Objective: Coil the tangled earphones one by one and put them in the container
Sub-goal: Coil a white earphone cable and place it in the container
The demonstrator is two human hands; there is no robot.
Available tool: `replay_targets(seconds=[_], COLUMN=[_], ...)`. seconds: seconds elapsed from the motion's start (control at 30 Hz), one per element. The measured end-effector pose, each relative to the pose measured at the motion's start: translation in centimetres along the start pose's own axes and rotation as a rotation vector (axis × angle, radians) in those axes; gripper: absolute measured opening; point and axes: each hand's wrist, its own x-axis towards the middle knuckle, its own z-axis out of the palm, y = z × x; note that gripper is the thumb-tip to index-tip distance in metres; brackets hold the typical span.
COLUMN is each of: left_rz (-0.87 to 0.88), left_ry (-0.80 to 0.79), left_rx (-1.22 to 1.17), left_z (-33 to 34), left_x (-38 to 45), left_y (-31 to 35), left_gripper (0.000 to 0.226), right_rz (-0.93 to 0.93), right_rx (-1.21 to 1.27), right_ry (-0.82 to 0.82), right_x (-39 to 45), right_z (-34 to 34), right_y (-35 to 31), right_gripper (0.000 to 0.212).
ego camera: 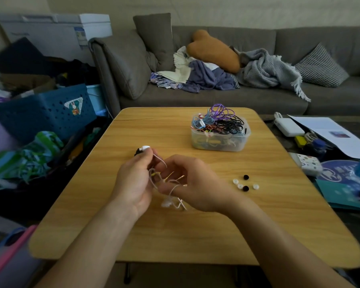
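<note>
behind the light wooden counter (195,231) a long grey fabric sofa (216,96) is seen, strewn with a mustard heart-shaped cushion (213,49), a crumpled grey knitted blanket (264,69), purple and white clothes (197,77) and a checked pillow (321,65). a white chest freezer (54,32) is set against the wall at far left, and a dark blue perforated plastic basket (48,115) is tilted among piled clutter beside the counter's left edge. to the right, a lower dark surface is covered with white paper sheets (328,132), a white power adapter (286,126) and a small spotted white box (306,164).

on the counter's far right part a clear rectangular plastic container (220,140) is heaped with coiled purple, black, blue and orange earphone cables. nearer the right edge, small loose white and black ear tips (245,183) are scattered, well apart from the container.

over the middle of the counter a tangled pale pink-white earphone (170,181) is held between both hands. the left hand (133,181) is curled, an earbud end pinched at its fingertips. the right hand (195,183) is curled over the cable loops, which are threaded around its fingers. loose strands and a white piece hang beneath the hands; whether they touch the counter cannot be told.
</note>
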Motion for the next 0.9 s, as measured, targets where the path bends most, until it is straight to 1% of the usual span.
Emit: replay_targets(seconds=[0.07,0.13,0.2,0.23,0.27,0.3,0.33,0.37,0.4,0.47,0.53,0.6,0.67,0.73,0.77,0.83,0.9], left_rz=[0.016,0.048,0.063,0.053,0.039,0.029,0.029,0.037,0.052,0.112,0.188,0.232,0.241,0.239,0.237,0.235,0.216], left_ry=[0.016,0.021,0.074,0.113,0.147,0.173,0.187,0.193,0.188,0.143,0.071,0.016,-0.034,-0.115,-0.171,-0.292,-0.365], left_rx=[-0.036,-0.041,-0.051,-0.069,-0.087,-0.099,-0.101,-0.091,-0.075,-0.009,0.091,0.156,0.198,0.257,0.294,0.385,0.446], left_z=[0.0,0.5,0.8,0.8,0.7,0.5,0.3,0.1,-0.1,-0.3,-0.4,-0.4,-0.2,0.0,0.3,0.6,1.0], left_x=[0.0,-0.2,-0.4,-0.3,-0.2,0.2,0.5,0.7,0.7,0.4,0.0,-0.3,-0.6,-1.0,-1.2,-1.4,-1.6], left_y=[0.0,-0.2,-0.6,-0.6,-0.6,-0.5,-0.4,-0.4,-0.3,-0.2,-0.2,-0.2,-0.3,-0.4,-0.6,-0.8,-1.2], left_gripper=[0.029,0.029,0.028,0.027,0.026,0.026,0.025,0.025,0.025,0.023,0.018,0.012,0.014,0.016,0.016,0.016,0.015], right_rz=[0.012,0.017,0.016,0.015,0.021,0.032,0.036,0.040,0.046,0.072,0.123,0.184,0.244,0.294,0.311,0.325,0.332], right_rx=[0.099,0.149,0.108,0.009,-0.153,-0.308,-0.399,-0.392,-0.352,-0.362,-0.414,-0.445,-0.481,-0.499,-0.500,-0.484,-0.519], right_ry=[-0.096,-0.163,-0.158,-0.096,0.011,0.143,0.261,0.325,0.338,0.277,0.231,0.258,0.304,0.303,0.268,0.145,0.023], right_x=[-0.4,-0.7,-0.8,-0.7,-0.7,-0.8,-0.8,-0.8,-0.9,-1.1,-1.4,-1.9,-2.6,-3.4,-3.7,-3.9,-3.6], right_z=[-0.9,-1.7,-2.2,-2.3,-2.5,-2.7,-3.1,-3.5,-4.0,-4.9,-6.1,-7.7,-9.4,-10.5,-10.7,-10.3,-9.2], right_y=[0.0,0.0,0.1,0.0,-0.1,-0.2,-0.2,-0.2,0.0,0.5,1.3,2.1,2.9,3.4,3.5,3.4,2.9], right_gripper=[0.053,0.067,0.072,0.072,0.069,0.062,0.051,0.037,0.026,0.015,0.010,0.008,0.008,0.008,0.008,0.010,0.015])
